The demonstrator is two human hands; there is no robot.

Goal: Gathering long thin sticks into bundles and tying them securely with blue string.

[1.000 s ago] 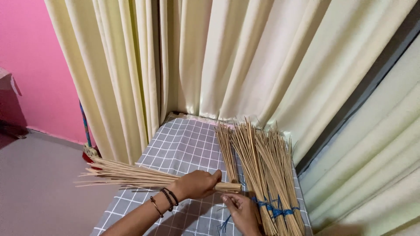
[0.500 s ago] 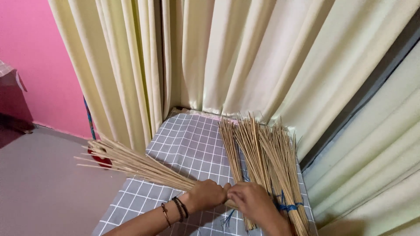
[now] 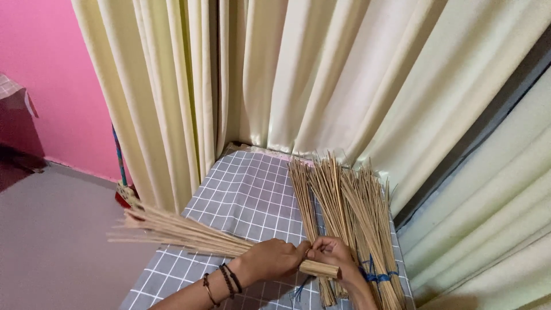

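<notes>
My left hand (image 3: pixel 274 259), with dark bracelets at the wrist, grips a bundle of thin pale sticks (image 3: pixel 183 232) that fans out to the left past the table edge. My right hand (image 3: pixel 331 252) closes on the same bundle's thick end, right beside the left hand. Under and behind my right hand lie several tied stick bundles (image 3: pixel 344 201) pointing away from me, bound with blue string (image 3: pixel 376 276). All of this rests on a table with a grey white-checked cloth (image 3: pixel 247 195).
Cream curtains (image 3: pixel 321 74) hang close behind and to the right of the table. A pink wall (image 3: pixel 40 63) and grey floor (image 3: pixel 51 247) lie to the left. A striped blue-red pole (image 3: pixel 119 163) stands by the curtain.
My right hand has moved from the tied bundles up to the held bundle's thick end, meeting my left hand. The fanned bundle has swung slightly lower at its left tips.
</notes>
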